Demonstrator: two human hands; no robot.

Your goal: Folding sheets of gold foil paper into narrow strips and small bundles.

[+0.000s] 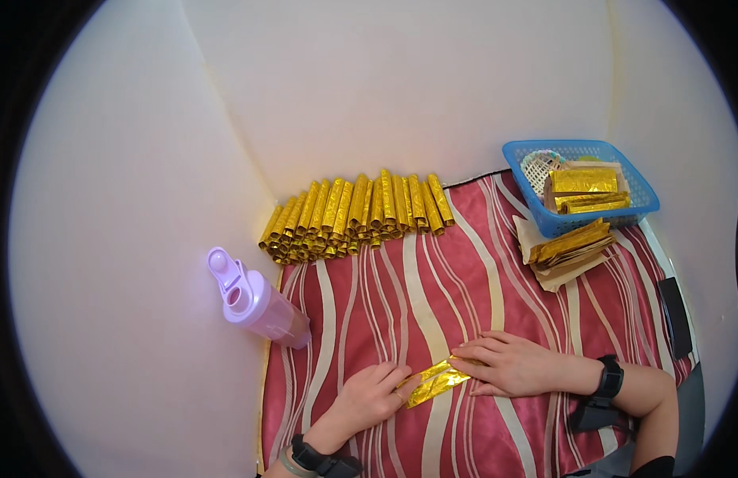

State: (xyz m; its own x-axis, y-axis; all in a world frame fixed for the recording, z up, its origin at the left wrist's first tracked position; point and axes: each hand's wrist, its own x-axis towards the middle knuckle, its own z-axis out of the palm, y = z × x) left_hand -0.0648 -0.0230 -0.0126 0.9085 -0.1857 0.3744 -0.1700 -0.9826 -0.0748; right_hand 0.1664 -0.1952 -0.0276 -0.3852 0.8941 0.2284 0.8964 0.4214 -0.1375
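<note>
Head view: left hand (370, 394) and right hand (508, 364), both flat, press foil (434, 381) between them; slick, it could spring open.

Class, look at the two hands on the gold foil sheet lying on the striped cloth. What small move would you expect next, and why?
Probably the left hand rolls the gold foil sheet tighter while the right hand presses its far end flat. The sheet is only partly folded and both hands rest on it, whereas the finished gold rolls at the cloth's far edge are tight tubes.
</note>
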